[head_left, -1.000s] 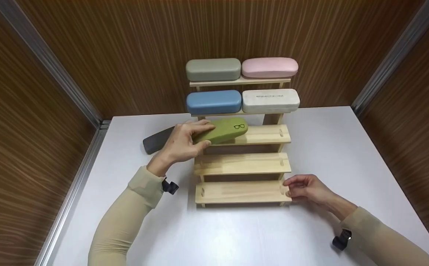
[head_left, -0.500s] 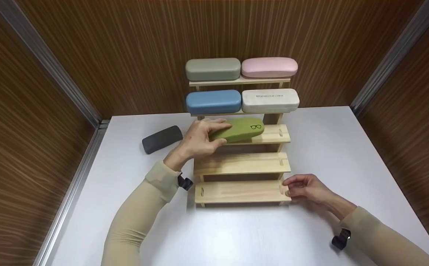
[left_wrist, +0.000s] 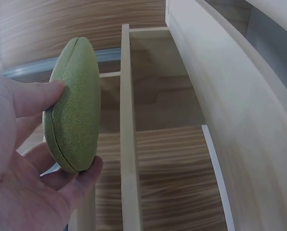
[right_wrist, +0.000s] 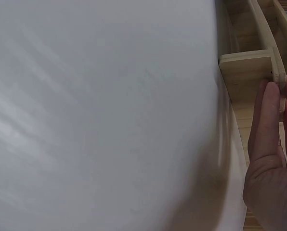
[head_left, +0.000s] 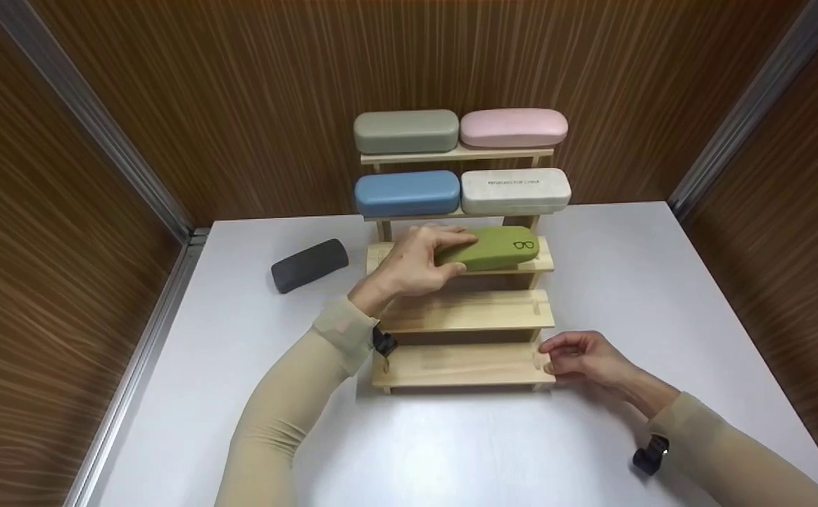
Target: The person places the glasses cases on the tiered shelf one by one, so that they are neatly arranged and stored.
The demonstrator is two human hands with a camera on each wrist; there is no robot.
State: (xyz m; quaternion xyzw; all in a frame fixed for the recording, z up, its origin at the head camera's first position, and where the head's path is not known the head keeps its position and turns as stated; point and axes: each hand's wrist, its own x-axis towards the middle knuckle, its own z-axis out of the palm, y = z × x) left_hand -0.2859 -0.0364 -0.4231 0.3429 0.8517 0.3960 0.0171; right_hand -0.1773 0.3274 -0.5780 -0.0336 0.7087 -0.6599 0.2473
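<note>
My left hand (head_left: 412,264) grips a green glasses case (head_left: 495,246) by its left end, thumb on the near side and fingers over the far side. A small glasses drawing marks the case's right end. In the head view it overlaps the right part of the middle shelf (head_left: 381,259) of a wooden tiered rack; the left wrist view shows the case (left_wrist: 78,106) end-on between thumb and fingers. My right hand (head_left: 592,360) pinches the right end of the rack's lowest shelf (head_left: 458,366). In the right wrist view, its thumb and fingers meet the shelf's corner (right_wrist: 247,62).
The top shelf bears a grey-green case (head_left: 407,132) and a pink case (head_left: 514,129). One tier below sit a blue case (head_left: 407,193) and a white case (head_left: 516,191) with lettering. A dark grey case (head_left: 309,265) lies on the white table (head_left: 254,338), left of the rack.
My left hand has carried the green case rightward along the middle shelf, uncovering the dark grey case on the table. The right hand stays at the lowest shelf's end.
</note>
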